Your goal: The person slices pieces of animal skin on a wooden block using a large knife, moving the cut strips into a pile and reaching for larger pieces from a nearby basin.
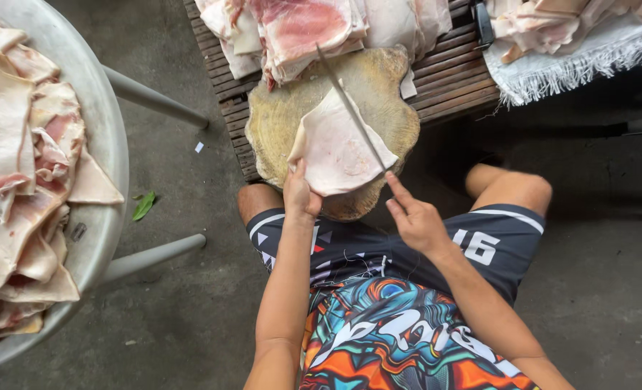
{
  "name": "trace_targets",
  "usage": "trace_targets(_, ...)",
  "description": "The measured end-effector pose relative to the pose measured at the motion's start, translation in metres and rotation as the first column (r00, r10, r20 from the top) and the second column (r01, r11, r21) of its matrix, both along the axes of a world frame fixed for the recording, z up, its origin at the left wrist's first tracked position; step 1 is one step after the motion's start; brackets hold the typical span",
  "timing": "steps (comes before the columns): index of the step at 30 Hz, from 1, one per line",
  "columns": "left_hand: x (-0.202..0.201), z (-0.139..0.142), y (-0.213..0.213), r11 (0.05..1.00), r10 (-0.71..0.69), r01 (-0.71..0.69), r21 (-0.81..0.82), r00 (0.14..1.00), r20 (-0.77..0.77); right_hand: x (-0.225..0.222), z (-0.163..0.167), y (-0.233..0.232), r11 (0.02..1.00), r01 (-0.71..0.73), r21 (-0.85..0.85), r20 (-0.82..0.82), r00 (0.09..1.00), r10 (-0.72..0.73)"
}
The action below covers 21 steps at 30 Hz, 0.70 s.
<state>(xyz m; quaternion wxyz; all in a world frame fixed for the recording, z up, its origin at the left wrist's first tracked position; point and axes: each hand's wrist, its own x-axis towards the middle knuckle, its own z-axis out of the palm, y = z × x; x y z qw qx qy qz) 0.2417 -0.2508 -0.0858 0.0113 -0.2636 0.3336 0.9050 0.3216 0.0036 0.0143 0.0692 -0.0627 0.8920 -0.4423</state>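
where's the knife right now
In the head view the knife lies slanted across the pale pork skin piece on the round wooden chopping block, held by the right hand.

1. The single head-worn camera is looking almost straight down from above the seated person's chest and lap.
2. It is facing the round, worn wooden chopping block (333, 126), which is sitting near the frame's centre, at close range.
3. It is taking in the wide grey metal basin (101, 130) at the left edge and the grey concrete floor (184, 303).
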Motion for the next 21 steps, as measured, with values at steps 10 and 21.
trace_targets(10, -0.031, 0.028, -0.026, 0.886, -0.071, 0.142, -0.441, 0.982, 0.173, -0.015, 0.005, 0.000, 0.990, -0.067, -0.121, 0.088, 0.993, 0.077)
trace_targets(21, -0.018, 0.035, -0.023, 0.955, -0.041, 0.073, -0.286, 0.992, 0.116, 0.006, 0.081, 0.039, 0.614, -0.416, -0.671, -0.533, 0.846, -0.010)
